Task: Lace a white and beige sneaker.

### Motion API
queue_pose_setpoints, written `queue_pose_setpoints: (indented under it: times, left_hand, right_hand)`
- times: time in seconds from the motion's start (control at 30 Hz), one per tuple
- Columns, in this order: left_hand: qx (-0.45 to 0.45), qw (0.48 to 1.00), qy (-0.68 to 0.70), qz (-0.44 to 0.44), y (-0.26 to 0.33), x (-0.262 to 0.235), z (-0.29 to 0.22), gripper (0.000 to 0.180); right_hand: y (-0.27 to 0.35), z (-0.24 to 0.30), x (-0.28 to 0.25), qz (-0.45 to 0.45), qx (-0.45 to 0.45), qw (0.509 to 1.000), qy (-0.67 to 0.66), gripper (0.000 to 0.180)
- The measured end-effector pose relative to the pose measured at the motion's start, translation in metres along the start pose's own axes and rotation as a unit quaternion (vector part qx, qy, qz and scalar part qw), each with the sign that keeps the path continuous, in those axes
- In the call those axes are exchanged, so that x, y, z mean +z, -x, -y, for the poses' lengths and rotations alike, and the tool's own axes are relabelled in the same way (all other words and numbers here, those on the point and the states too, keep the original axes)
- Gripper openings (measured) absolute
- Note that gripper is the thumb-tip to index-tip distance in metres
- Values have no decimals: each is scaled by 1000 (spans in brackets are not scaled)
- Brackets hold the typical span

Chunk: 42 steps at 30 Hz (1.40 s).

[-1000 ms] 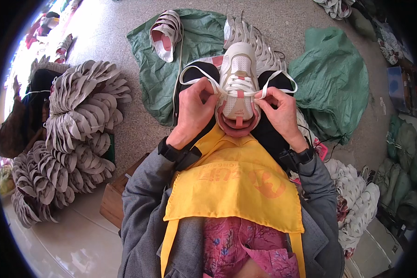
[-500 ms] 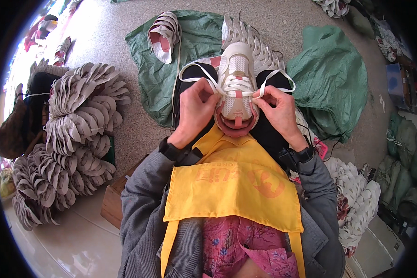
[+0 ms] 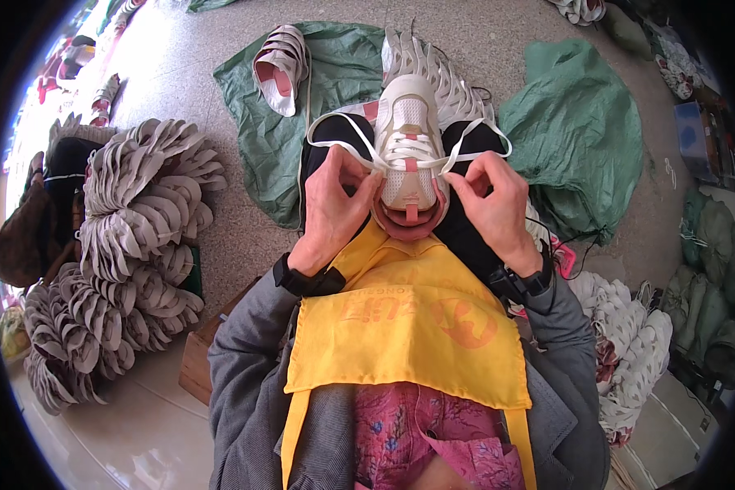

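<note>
Speckled stone floor (image 3: 498, 33) under green sacks (image 3: 580, 131); both hands (image 3: 335, 204) pinch white laces (image 3: 335, 131) on a sneaker (image 3: 408, 122).

The person wore a grey jacket (image 3: 245, 367), a yellow apron (image 3: 408, 327) with orange print, pink flowered clothing (image 3: 416, 433) at the lower centre, and black wristbands (image 3: 306, 280) on both wrists.

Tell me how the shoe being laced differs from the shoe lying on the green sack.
The laced shoe sits toe-away on the lap, held between the left hand and right hand; the other shoe lies untouched on the green sack. The first has white laces threaded; laces on the second cannot be made out. Both are white with pink.
</note>
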<state>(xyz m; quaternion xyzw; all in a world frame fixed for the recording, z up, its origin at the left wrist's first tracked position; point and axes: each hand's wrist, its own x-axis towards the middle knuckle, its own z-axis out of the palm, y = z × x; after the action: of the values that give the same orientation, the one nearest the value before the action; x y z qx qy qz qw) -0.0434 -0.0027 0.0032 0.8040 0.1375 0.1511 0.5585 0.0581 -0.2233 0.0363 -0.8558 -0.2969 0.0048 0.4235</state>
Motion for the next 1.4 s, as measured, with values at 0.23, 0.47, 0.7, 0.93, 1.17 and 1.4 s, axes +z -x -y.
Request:
queue_pose_setpoints:
  times: [0.23, 0.47, 0.7, 0.93, 1.17, 1.4]
  left_hand:
    - [99, 989, -100, 46, 1, -8, -17, 34]
    - [125, 978, -162, 48, 4, -1, -10, 28]
    - [167, 950, -259, 54, 4, 6, -8, 21]
    - [206, 922, -319, 72, 5, 11, -6, 19]
    - [178, 961, -206, 46, 4, 12, 1, 14]
    - [176, 969, -169, 33, 1, 11, 0, 15]
  right_hand:
    - [6, 0, 8, 65, -65, 995, 30, 26]
    - [11, -3, 15, 39, -78, 992, 89, 20]
    - [10, -3, 24, 19, -92, 986, 138, 20]
    - [9, -8, 20, 36, -138, 979, 145, 26]
    - [-4, 8, 14, 167, -218, 894, 355, 21]
    - [-12, 9, 12, 183, -214, 895, 345, 21]
